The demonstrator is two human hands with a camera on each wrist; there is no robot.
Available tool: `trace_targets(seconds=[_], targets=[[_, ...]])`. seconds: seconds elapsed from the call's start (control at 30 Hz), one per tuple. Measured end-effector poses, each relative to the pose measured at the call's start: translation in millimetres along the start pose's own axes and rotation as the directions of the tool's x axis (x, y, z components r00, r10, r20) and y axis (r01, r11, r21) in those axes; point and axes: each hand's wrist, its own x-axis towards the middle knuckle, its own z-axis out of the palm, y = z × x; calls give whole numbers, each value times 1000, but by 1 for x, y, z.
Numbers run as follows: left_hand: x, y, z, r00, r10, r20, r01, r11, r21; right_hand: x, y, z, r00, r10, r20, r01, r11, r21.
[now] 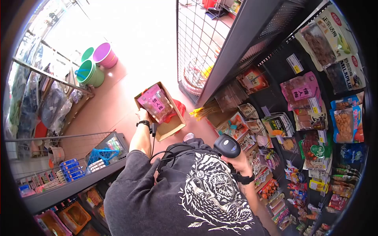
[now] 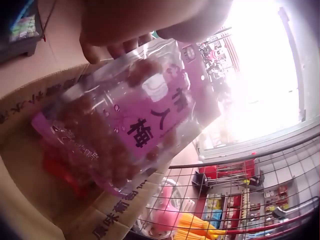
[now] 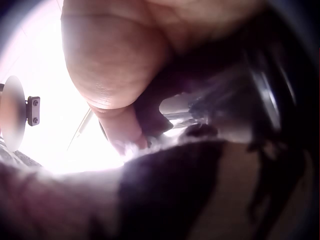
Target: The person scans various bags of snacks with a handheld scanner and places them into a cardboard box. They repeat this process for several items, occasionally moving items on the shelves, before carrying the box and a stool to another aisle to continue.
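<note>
My left hand (image 1: 142, 115) grips the near left edge of an open cardboard box (image 1: 171, 131), held over the pink floor. A pink and clear bag of dried plums (image 1: 156, 104) lies tilted across the top of the box, over a red wrapper (image 1: 179, 107). In the left wrist view, the curled fingers (image 2: 117, 50) show right behind the dried plum bag (image 2: 120, 120). My right hand (image 1: 239, 162) holds a black barcode scanner (image 1: 227, 145) in front of the shirt. The right wrist view shows that hand (image 3: 115, 55) close up around the dark scanner.
Hanging snack bags (image 1: 301, 90) with price tags fill the black rack on the right. Green and purple buckets (image 1: 94, 74) stand on the floor at far left. A wire mesh panel (image 1: 201, 43) rises ahead, and a low shelf (image 1: 78, 185) borders the left.
</note>
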Motion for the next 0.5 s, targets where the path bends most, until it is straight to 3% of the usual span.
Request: trace_targets(seconds=[0.03, 0.07, 0.1, 0.17, 0.2, 0.23, 0.27, 0.3, 0.33, 0.37, 0.43, 0.5], targets=[[24, -23, 4, 988, 97, -116, -72, 976, 206, -2, 6, -3, 999, 44, 0, -44, 998, 37], [38, -43, 8, 994, 108, 16, -109, 989, 95, -4, 11, -5, 996, 84, 0, -83, 993, 78], [15, -38, 8, 954, 264, 143, -293, 925, 241, -5, 13, -5, 997, 78, -18, -77, 993, 89], [-31, -28, 12, 846, 338, 413, -527, 649, 548, -9, 11, -1, 990, -101, -95, 117, 975, 191], [-21, -56, 26, 766, 289, 575, -562, 736, 379, -15, 0, -2, 984, -118, -134, 139, 978, 156], [-102, -16, 37, 715, 229, 661, -564, 747, 352, -17, -2, -12, 966, -228, -119, 217, 971, -97], [-106, -36, 60, 492, 223, 841, -618, 770, 158, -22, 6, -14, 973, -189, -130, 201, 976, 85], [-186, 14, 76, 511, 8, 860, -595, 726, 346, -29, 4, -17, 970, -215, -110, 224, 971, 77], [-219, 21, 93, 287, 49, 957, -669, 725, 164, -29, 15, -20, 942, -297, -159, 311, 948, 72], [-261, 34, 112, 158, 32, 987, -628, 774, 76, -39, 9, -26, 935, -302, -183, 297, 953, -58], [-326, 74, 131, -42, -39, 998, -652, 758, 2, -50, 12, -37, 977, -169, -132, 173, 985, 24], [-423, 121, 152, -268, -6, 963, -716, 671, -195, -65, 17, -46, 979, -138, -150, 151, 985, 85]])
